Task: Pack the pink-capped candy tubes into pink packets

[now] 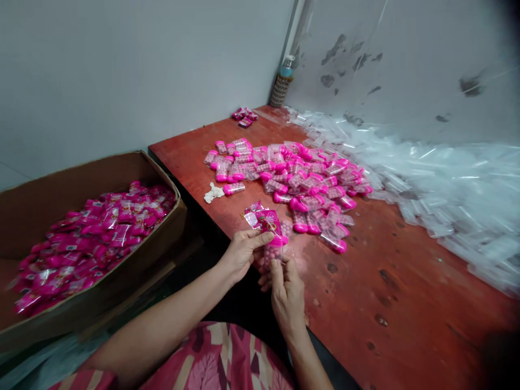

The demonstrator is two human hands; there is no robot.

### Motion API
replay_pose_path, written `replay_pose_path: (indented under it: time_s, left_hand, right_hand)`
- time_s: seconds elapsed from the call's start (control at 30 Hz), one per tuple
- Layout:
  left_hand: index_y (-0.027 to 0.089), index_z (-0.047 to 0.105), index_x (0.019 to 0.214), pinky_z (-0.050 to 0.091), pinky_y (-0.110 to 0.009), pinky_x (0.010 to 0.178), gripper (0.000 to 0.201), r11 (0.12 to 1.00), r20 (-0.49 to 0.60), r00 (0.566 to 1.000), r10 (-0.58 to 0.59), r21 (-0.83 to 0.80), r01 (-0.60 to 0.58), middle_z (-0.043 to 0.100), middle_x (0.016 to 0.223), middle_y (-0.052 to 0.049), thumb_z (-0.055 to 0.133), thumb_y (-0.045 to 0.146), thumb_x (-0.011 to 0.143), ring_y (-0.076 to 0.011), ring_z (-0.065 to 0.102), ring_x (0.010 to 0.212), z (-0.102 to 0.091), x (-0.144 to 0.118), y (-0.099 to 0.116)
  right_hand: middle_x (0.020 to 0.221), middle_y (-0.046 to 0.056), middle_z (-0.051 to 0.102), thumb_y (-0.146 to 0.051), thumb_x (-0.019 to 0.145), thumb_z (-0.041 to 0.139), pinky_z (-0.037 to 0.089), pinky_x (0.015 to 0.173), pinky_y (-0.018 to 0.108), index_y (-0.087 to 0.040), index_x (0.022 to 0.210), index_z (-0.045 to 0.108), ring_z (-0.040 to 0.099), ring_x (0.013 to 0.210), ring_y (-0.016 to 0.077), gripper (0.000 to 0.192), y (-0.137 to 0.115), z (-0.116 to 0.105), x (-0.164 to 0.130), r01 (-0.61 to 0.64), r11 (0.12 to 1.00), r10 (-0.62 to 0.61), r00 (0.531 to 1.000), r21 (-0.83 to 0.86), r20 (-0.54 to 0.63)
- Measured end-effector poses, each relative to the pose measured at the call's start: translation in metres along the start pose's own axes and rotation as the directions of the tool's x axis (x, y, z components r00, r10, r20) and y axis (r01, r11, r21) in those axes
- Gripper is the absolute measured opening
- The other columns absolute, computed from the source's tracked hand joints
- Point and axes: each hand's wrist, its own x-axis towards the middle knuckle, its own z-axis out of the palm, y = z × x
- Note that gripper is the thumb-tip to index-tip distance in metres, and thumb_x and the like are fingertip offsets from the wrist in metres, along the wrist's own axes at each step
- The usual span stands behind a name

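Close to the table's near edge, my left hand (242,250) and my right hand (289,290) both grip one clear pink-capped tube (274,253) with small pink balls inside. My left thumb lies over its pink end, while my right thumb and fingers pinch the lower end. A shiny pink printed wrapper (270,218) shows just above the left thumb; whether it is held or touching the tube I cannot tell. Beyond my hands lies a heap of similar pink-capped tubes (303,176). Part of the left fingers is hidden behind the tube.
A cardboard box (179,208) on the left holds many pink packets (109,219). Clear empty tubes (439,179) pile along the wall on the red table (365,303). A bottle (281,84) stands in the far corner, near a few pink packets (244,116). A crumpled white scrap (213,193) lies near the left edge.
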Motion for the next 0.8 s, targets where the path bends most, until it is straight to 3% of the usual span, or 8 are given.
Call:
replay_pose_path:
  time_s: [0.07, 0.2, 0.4, 0.57, 0.6, 0.73, 0.8]
  left_hand:
    - [0.009, 0.063, 0.069, 0.037, -0.021, 0.041, 0.026, 0.994, -0.011, 0.999, 0.037, 0.104, -0.036, 0.059, 0.055, -0.002, 0.070, 0.033, 0.061, -0.0097, 0.051, 0.043, -0.0022, 0.0008, 0.0005]
    - [0.009, 0.065, 0.065, 0.037, -0.021, 0.045, 0.026, 0.962, -0.064, 0.985, 0.159, 0.234, -0.140, 0.059, 0.053, -0.002, 0.072, 0.034, 0.058, -0.0093, 0.051, 0.045, -0.0043, 0.0002, 0.0011]
    - [0.009, 0.066, 0.071, 0.039, -0.022, 0.043, 0.028, 0.991, -0.002, 0.999, 0.041, 0.126, -0.041, 0.062, 0.057, -0.005, 0.070, 0.034, 0.060, -0.0105, 0.052, 0.044, -0.0017, -0.0014, 0.0002]
    - [0.008, 0.064, 0.064, 0.042, -0.024, 0.044, 0.024, 0.990, 0.065, 0.998, -0.009, 0.138, 0.000, 0.058, 0.051, -0.003, 0.069, 0.032, 0.062, -0.0102, 0.051, 0.042, -0.0027, -0.0029, 0.0047]
    - [0.008, 0.064, 0.064, 0.042, -0.024, 0.045, 0.024, 0.988, 0.070, 0.997, -0.013, 0.153, 0.003, 0.059, 0.052, -0.004, 0.069, 0.032, 0.062, -0.0106, 0.052, 0.043, -0.0035, -0.0031, 0.0053]
    - [0.008, 0.065, 0.065, 0.041, -0.023, 0.046, 0.024, 0.979, 0.054, 0.999, 0.007, 0.204, -0.018, 0.061, 0.057, -0.005, 0.069, 0.032, 0.061, -0.0108, 0.053, 0.045, -0.0058, -0.0045, 0.0042]
    - [0.008, 0.065, 0.064, 0.042, -0.023, 0.046, 0.024, 0.981, 0.054, 0.999, 0.004, 0.195, -0.015, 0.060, 0.056, -0.004, 0.069, 0.032, 0.061, -0.0106, 0.052, 0.045, -0.0051, -0.0068, 0.0026]
  right_hand:
    - [0.063, -0.002, 0.058, -0.041, 0.084, 0.045, 0.043, 0.040, 0.019, -0.020, 0.091, 0.048, 0.052, 0.043, 0.0083, 0.023, -0.0009, -0.0005, 0.0004, -0.023, 0.999, 0.023, 1.000, 0.042, 0.014]
    - [0.062, -0.002, 0.059, -0.042, 0.085, 0.041, 0.041, 0.036, 0.019, -0.020, 0.087, 0.046, 0.053, 0.042, 0.0092, 0.023, -0.0010, -0.0019, 0.0027, -0.101, 0.966, 0.062, 0.984, 0.238, 0.169]
    - [0.060, -0.001, 0.058, -0.041, 0.079, 0.051, 0.045, 0.044, 0.022, -0.020, 0.090, 0.052, 0.054, 0.046, 0.0115, 0.023, 0.0030, -0.0047, 0.0047, 0.054, 0.994, -0.059, 0.997, -0.094, -0.049]
    - [0.059, -0.002, 0.059, -0.042, 0.085, 0.041, 0.038, 0.033, 0.018, -0.020, 0.084, 0.047, 0.049, 0.037, 0.0083, 0.023, 0.0025, -0.0030, 0.0045, -0.123, 0.953, 0.069, 0.978, 0.277, 0.199]
    - [0.059, -0.002, 0.058, -0.042, 0.084, 0.042, 0.038, 0.033, 0.017, -0.019, 0.083, 0.048, 0.050, 0.037, 0.0081, 0.023, 0.0016, -0.0026, 0.0041, -0.124, 0.953, 0.072, 0.979, 0.278, 0.189]
    - [0.055, -0.003, 0.056, -0.039, 0.079, 0.054, 0.042, 0.039, 0.018, -0.019, 0.085, 0.051, 0.052, 0.041, 0.0086, 0.022, -0.0022, -0.0029, 0.0024, -0.023, 0.997, 0.026, 0.999, 0.078, -0.032]
    - [0.053, -0.003, 0.055, -0.041, 0.079, 0.052, 0.038, 0.034, 0.017, -0.018, 0.080, 0.051, 0.049, 0.037, 0.0077, 0.022, -0.0024, -0.0035, 0.0032, -0.066, 0.985, 0.063, 0.998, 0.157, 0.019]
